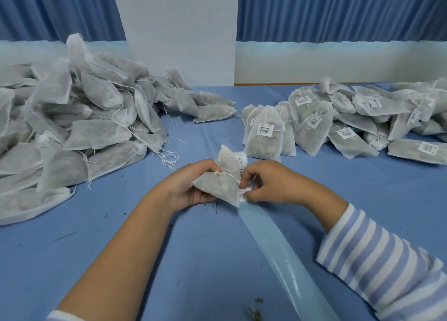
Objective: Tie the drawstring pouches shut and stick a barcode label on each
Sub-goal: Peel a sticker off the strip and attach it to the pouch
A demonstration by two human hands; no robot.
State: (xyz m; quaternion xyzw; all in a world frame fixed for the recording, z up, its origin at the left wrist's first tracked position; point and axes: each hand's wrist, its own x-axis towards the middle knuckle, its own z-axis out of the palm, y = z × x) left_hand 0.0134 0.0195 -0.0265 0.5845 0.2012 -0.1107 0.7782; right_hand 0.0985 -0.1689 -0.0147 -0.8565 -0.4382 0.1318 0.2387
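Centrally, left hand [191,187] grips tied pouch [219,183]; right hand [266,184] pinches label [244,192] at its edge

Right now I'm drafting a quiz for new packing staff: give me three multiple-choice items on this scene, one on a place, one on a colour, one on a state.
1. Where is the pile of labelled pouches?
A. Far right of the table
B. Far left
C. On the floor

2. What colour is the table cover?
A. Green
B. Blue
C. Red

3. What state is the pouch in the left hand in?
A. Open, string loose
B. Empty
C. Tied shut

Key: 1 A, the labelled pouches with white barcode labels lie far right, the unlabelled heap left. 2 B, the table cover is blue. 3 C, the held pouch in the left hand has its string knotted; the right hand pinches a label at the backing strip.
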